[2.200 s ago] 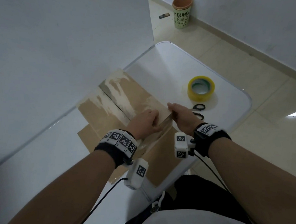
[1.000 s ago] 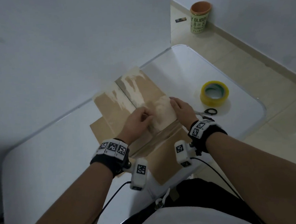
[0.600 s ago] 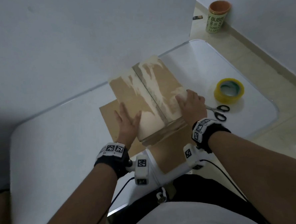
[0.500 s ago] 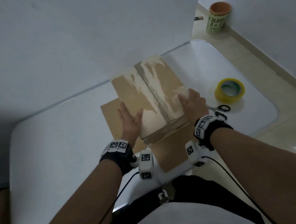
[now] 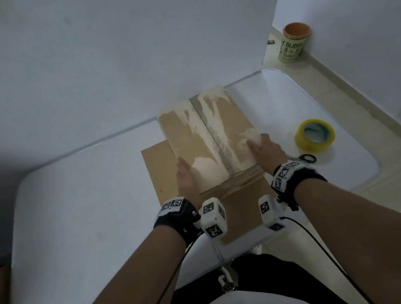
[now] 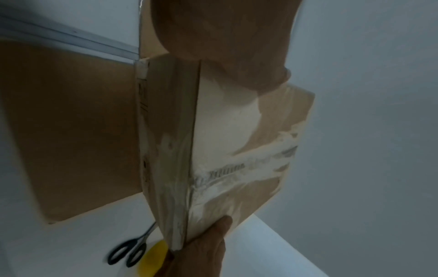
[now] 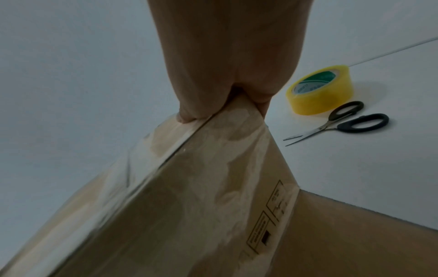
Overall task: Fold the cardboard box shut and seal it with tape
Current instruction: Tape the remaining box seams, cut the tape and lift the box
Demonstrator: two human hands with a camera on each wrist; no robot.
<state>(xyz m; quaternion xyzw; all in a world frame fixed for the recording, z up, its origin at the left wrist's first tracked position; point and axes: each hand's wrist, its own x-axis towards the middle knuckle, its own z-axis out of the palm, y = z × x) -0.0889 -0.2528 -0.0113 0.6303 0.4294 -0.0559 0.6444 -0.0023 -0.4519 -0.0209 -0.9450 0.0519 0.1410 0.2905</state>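
The brown cardboard box [image 5: 208, 139] stands on the white table [image 5: 92, 205] against the wall, its two top flaps folded shut and meeting at a middle seam, with pale torn patches. My left hand [image 5: 185, 176] holds the box's near left edge, thumb on top. My right hand [image 5: 266, 153] grips the near right edge, thumb on top and fingers down the side, as the right wrist view shows [image 7: 225, 56]. Loose flaps [image 5: 240, 210] lie flat toward me and to the left. The yellow tape roll [image 5: 314, 134] lies right of the box.
Black-handled scissors [image 5: 305, 158] lie beside my right wrist, just in front of the tape. A white wall [image 5: 95, 64] stands directly behind the box. A green can [image 5: 294, 44] sits on the floor beyond the table's far right corner.
Both hands have slid apart from the middle seam to the box's outer near edges. The left hand, flat on top half a second ago, now sits at the left edge.
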